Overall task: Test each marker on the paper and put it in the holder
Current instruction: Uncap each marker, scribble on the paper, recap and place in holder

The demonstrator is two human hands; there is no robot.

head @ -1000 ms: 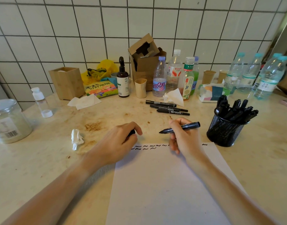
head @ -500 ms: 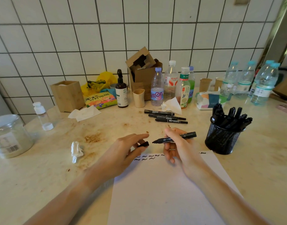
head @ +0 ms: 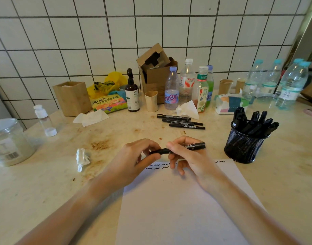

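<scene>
My right hand [head: 185, 154] grips a black marker [head: 195, 146] held level above the top of the white paper [head: 183, 206]. My left hand [head: 134, 160] pinches the marker's cap [head: 158, 151] at the marker's left end, and the two meet there. Rows of short black squiggles [head: 156, 166] run along the paper's top edge. Three more black markers [head: 181, 121] lie side by side on the counter behind my hands. A black mesh holder [head: 243, 147] at the right stands full of several black markers.
A crumpled tissue [head: 82, 158] lies left of my hands, near brown stains. A glass jar [head: 8, 142] and small bottle [head: 43, 119] stand far left. Bottles [head: 172, 89], a cardboard box [head: 157, 71], cups and a tissue pack [head: 229, 103] line the tiled wall.
My left hand has brought the cap up to the marker's tip, and both hands have come together above the paper. The view has tilted up slightly.
</scene>
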